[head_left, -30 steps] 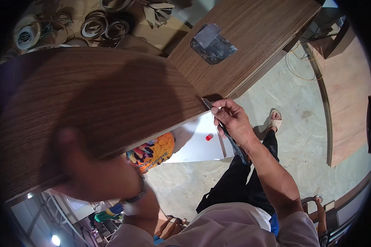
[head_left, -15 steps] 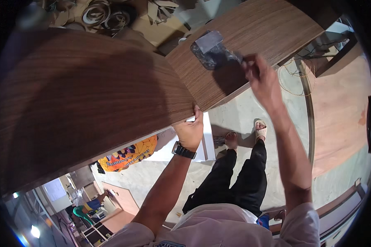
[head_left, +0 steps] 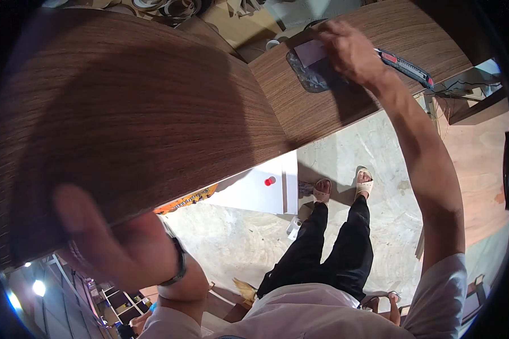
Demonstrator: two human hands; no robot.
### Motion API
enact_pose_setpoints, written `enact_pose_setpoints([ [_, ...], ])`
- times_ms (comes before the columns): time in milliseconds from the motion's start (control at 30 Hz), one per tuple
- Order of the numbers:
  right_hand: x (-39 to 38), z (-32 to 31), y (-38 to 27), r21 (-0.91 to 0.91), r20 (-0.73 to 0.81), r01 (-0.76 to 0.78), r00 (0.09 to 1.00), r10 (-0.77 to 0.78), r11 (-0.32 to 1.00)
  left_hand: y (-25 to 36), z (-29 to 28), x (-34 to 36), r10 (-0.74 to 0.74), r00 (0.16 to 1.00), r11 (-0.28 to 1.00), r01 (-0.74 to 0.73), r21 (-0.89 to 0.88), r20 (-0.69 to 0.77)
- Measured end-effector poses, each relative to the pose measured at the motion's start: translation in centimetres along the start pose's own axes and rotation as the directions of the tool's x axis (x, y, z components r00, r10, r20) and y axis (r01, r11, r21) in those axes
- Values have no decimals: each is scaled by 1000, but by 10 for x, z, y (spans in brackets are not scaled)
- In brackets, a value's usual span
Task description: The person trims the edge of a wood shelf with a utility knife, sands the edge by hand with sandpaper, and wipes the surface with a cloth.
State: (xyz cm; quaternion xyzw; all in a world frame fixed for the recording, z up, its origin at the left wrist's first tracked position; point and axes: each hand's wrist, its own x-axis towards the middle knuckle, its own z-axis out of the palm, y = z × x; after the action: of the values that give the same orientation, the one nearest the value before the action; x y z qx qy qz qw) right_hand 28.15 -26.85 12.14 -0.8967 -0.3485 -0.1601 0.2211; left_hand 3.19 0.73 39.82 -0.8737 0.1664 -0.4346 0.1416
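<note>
Head view, grained panel (head_left: 152, 113), right hand (head_left: 353, 55) beside flat rectangular piece (head_left: 309, 53)

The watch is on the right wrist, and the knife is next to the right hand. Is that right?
Not quite: the head view shows the watch on the wrist of the left hand, not on the right one. The rest is right: the knife is next to the right hand.

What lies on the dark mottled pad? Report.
A greyish rectangular piece lies on the dark mottled pad. The right hand blocks the pad's right side, hiding anything there.
</note>
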Motion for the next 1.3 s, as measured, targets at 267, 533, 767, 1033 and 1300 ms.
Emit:
enact_pose_setpoints([
  [267, 19, 29, 30, 89, 181, 15, 983, -31, 996, 46, 35, 32, -561, 819, 596, 297, -746, -123],
  [533, -26, -48, -92, 860, 313, -431, 868, 386, 272, 31, 37, 28, -633, 769, 460, 283, -841, -87],
  [767, -127, -1, -178, 474, 842, -518, 503, 195, -712, 34, 31, 43, -753, 630, 63, 358, -932, 191],
  [1033, -113, 19, -197, 398, 814, -362, 563, 143, -843, 33, 28, 45, -766, 584, 8, 427, -904, 269],
  [1300, -100, 12, -185, 449, 803, -413, 575, 155, -792, 33, 23, 43, -721, 616, -48, 413, -910, 317],
])
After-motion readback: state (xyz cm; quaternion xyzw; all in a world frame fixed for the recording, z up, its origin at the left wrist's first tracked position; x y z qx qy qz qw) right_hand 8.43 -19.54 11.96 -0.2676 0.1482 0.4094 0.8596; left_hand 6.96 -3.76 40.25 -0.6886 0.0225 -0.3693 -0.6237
